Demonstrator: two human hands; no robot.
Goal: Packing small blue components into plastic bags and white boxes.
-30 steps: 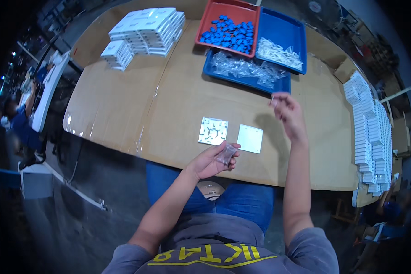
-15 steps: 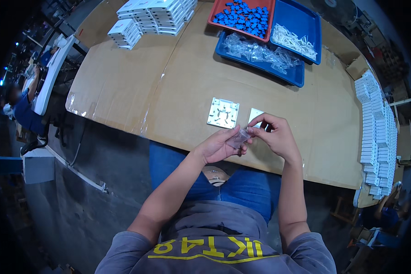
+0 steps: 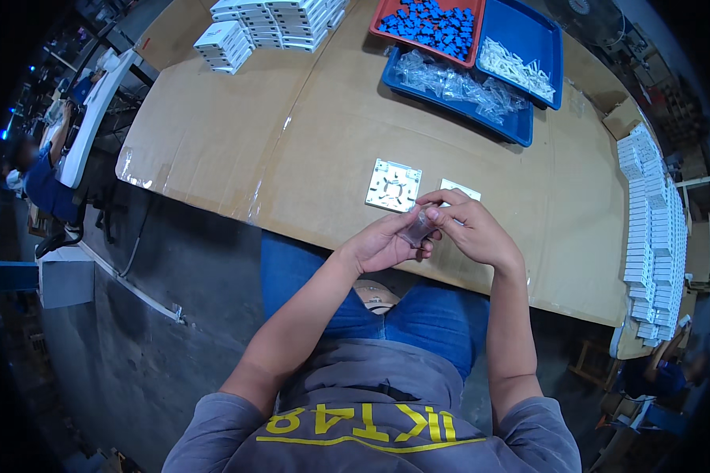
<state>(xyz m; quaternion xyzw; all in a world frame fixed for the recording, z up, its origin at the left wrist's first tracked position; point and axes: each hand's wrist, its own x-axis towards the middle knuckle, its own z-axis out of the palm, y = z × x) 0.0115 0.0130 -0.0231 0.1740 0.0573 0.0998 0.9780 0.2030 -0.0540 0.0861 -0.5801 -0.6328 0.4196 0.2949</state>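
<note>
Both hands meet over the near edge of the cardboard-covered table (image 3: 292, 150). My left hand (image 3: 383, 244) and my right hand (image 3: 469, 229) together hold a small clear plastic bag (image 3: 415, 229) between the fingertips. Just beyond the hands lies a white square plate with moulded ribs (image 3: 393, 186). A plain white square cover (image 3: 459, 189) lies next to it, partly hidden by my right hand.
At the far side stand a red tray of blue parts (image 3: 430, 24), a blue tray of white parts (image 3: 521, 55) and a blue tray of clear bags (image 3: 457, 87). White boxes are stacked at the back left (image 3: 268, 24) and along the right edge (image 3: 651, 236). Another person sits far left (image 3: 35, 169).
My right hand came back from the far trays to my left hand, and both now hold the small clear bag. The view has shifted slightly downward.
</note>
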